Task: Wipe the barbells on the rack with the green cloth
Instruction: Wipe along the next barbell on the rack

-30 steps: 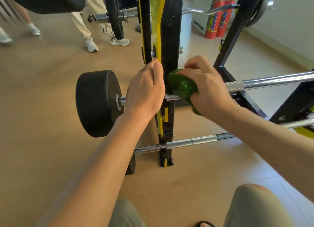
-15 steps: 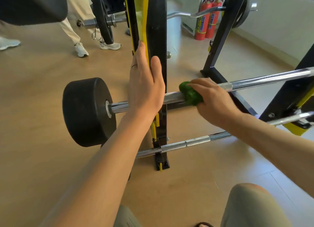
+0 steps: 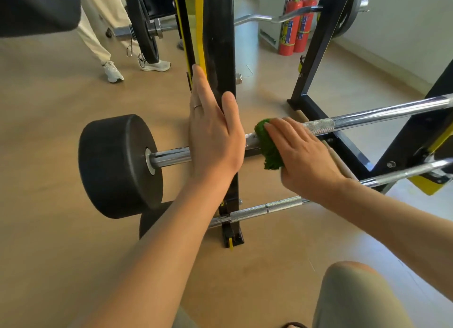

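Note:
A chrome barbell (image 3: 367,118) with a black weight (image 3: 117,166) on its left end lies across the black and yellow rack upright (image 3: 218,58). My right hand (image 3: 304,153) presses the green cloth (image 3: 267,143) over the bar just right of the upright, fingers fairly straight on top. My left hand (image 3: 213,131) lies flat against the upright, fingers straight and pointing up, covering the bar where it crosses the post. A second, thinner barbell (image 3: 264,208) rests lower on the rack, its black weight (image 3: 152,217) partly hidden behind my left forearm.
A curled bar (image 3: 277,17) with plates sits higher at the back. Two red fire extinguishers (image 3: 296,23) stand by the far wall. A person's legs in white shoes (image 3: 112,71) stand at the back left. My knee (image 3: 350,295) is at the bottom right.
My left hand went from gripping the bar by the upright to lying flat on the upright. My right hand's fingers straightened over the cloth, which stays on the bar beside the post.

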Demonstrator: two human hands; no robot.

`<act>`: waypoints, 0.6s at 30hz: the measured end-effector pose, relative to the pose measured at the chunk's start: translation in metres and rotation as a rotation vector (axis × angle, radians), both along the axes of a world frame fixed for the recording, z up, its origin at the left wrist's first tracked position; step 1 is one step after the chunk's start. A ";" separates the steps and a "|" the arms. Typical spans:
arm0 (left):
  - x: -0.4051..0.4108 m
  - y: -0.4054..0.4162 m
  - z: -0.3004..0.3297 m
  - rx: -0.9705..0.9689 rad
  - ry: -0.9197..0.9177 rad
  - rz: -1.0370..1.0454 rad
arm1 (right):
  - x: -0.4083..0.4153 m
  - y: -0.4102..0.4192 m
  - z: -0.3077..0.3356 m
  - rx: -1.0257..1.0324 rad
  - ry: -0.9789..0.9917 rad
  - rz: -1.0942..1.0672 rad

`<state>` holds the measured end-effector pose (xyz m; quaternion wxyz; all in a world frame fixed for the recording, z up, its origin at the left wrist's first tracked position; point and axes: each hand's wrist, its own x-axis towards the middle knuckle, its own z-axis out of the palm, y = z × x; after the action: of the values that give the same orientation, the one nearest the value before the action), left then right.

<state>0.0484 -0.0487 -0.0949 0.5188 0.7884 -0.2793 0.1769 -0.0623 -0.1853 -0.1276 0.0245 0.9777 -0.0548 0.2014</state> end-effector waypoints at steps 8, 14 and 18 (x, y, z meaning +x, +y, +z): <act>0.004 -0.006 -0.012 -0.042 -0.057 0.048 | 0.052 0.014 0.033 0.004 0.293 0.017; 0.005 -0.003 -0.014 -0.021 -0.122 0.084 | 0.101 0.012 0.070 0.235 0.862 -0.197; 0.004 -0.003 -0.016 -0.030 -0.140 0.096 | 0.095 0.011 0.065 0.194 0.790 -0.192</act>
<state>0.0528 -0.0521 -0.1110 0.5005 0.7788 -0.2741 0.2606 0.0322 -0.1745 -0.0627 -0.0298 0.9681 -0.1506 -0.1982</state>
